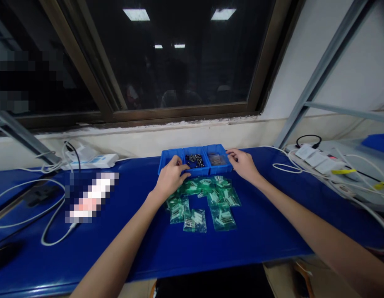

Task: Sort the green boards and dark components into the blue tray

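Note:
Three joined blue bins [196,170] stand at the back of the table. Black and silver small parts [195,160] fill the middle bin; clear bags of thin pieces [216,159] lie in the right one. My left hand [171,176] reaches over the front of the left bin, thumb and forefinger apart near the middle bin's front rim. Whether it touches the rim is unclear. At the right bin's outer edge is my right hand [243,163], fingers bent and thumb apart, its tips by the wall. Several small green-tinted clear bags [223,217] with white and metal pieces lie in front.
Power strips [106,160] with white cables sit at the back left, and chargers [316,159] at the right. A blurred-out item [92,198] lies left of my arm. A dark mouse-like object [6,254] is at the left edge. Grey metal posts [322,70] flank the window.

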`<state>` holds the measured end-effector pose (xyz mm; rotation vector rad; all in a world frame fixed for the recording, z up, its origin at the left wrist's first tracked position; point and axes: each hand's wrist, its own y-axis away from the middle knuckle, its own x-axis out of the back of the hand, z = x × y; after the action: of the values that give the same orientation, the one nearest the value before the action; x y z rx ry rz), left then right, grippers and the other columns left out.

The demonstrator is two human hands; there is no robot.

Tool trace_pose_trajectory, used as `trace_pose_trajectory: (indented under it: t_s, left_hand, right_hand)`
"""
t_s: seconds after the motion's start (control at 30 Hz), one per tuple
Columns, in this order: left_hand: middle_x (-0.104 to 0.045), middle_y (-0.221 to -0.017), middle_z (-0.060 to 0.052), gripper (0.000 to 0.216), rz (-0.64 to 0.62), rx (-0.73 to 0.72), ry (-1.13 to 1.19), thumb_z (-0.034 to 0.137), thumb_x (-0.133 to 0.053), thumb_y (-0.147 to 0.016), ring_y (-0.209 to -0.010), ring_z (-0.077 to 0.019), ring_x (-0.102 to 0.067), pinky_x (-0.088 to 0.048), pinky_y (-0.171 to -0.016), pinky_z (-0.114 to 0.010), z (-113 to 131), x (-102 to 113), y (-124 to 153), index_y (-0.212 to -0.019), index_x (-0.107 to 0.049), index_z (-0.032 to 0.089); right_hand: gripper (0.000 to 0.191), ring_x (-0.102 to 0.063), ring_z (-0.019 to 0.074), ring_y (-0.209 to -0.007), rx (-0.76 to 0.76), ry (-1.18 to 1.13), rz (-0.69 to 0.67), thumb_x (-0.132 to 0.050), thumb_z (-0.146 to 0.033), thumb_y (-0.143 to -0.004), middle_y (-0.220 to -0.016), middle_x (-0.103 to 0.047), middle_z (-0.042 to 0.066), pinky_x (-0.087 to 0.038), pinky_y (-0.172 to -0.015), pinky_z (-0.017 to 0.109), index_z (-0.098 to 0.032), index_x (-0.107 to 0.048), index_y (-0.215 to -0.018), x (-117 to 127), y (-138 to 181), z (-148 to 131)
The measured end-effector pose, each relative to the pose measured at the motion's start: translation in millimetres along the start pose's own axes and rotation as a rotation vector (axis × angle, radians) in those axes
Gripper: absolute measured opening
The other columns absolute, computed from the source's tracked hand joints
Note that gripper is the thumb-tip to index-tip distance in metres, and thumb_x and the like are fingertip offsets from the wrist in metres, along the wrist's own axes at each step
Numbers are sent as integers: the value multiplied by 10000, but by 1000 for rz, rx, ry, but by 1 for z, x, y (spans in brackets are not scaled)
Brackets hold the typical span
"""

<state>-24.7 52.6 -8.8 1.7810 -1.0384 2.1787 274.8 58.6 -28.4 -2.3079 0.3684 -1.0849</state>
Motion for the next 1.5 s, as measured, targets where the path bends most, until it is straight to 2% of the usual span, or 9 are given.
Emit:
trace_pose_trajectory:
  t_s: [0.5,0.7,0.83,0.9,1.03,1.13,1.27,1.4,1.5]
  left_hand:
    - [-589,-924,-39,148,152,-52,-42,295,-659,-885,-893,-227,-526,-356,-731,-351,15,3,2,-1003,-713,224]
    - [-595,-885,-44,135,234,-109,-22,282,-652,-891,-859,-226,-508,-360,-709,-350,21,16,1,-979,-718,204]
    - [-574,-870,-61,155,283,-196,110,253,-609,-919,-839,-213,-491,-405,-713,-345,29,25,2,-992,-711,161]
    - [-561,-861,-61,165,297,-250,191,249,-599,-926,-830,-203,-490,-428,-724,-342,34,27,2,-1001,-702,145]
    - [-561,-850,-48,152,285,-312,265,253,-599,-928,-814,-191,-497,-446,-749,-351,47,32,3,-1011,-686,160]
    - [-583,-911,-51,162,210,-289,262,274,-570,-946,-856,-198,-531,-462,-790,-375,58,42,9,-1043,-669,189]
    - [-546,-1230,-106,509,76,-86,252,324,-593,-927,-1126,-258,-536,-477,-927,-433,69,49,37,-1396,-426,219]
    - [-369,-1481,-178,735,-18,228,155,568,-564,-882,-1361,-400,-355,-415,-1002,-585,71,31,75,-1469,-313,204]
    - [-275,-1554,-163,770,-151,266,145,649,-494,-881,-1439,-436,-173,-340,-1056,-629,72,15,92,-1488,-300,218]
  right_hand:
    - [205,-659,222,-792,67,98,12,-492,-208,-855,-909,-706,104,-514,-774,362,-158,-661,-961,3,-2,6]
    - [280,-633,267,-912,130,148,127,-444,-345,-934,-911,-683,118,-468,-873,409,-176,-665,-898,16,2,-22]
    - [477,-598,167,-509,-230,-200,-153,-394,-564,-946,-683,-658,53,-470,-566,316,-180,-643,-809,26,8,-60]
    - [525,-615,168,-514,-438,-513,-267,-408,-657,-904,-744,-671,60,-419,-443,270,-186,-641,-912,29,12,-75]
    - [419,-639,191,-630,-645,-901,-365,-624,-574,-814,-825,-675,67,-530,-492,311,-183,-643,-962,30,16,-90]
    - [317,-608,182,-569,-698,-979,-291,-684,-445,-778,-762,-651,41,-544,-472,345,-173,-637,-936,29,19,-93]
    - [275,-622,186,-595,-575,-927,-208,-631,-408,-817,-780,-666,37,-548,-503,344,-183,-638,-974,26,23,-94]
    - [327,-675,243,-935,-274,-709,-144,-595,-379,-864,-1037,-709,69,-556,-835,415,-207,-623,-1140,20,29,-89]
    - [449,-679,269,-968,-152,-515,-143,-587,-385,-875,-1087,-708,84,-548,-869,465,-214,-540,-1287,14,35,-90]
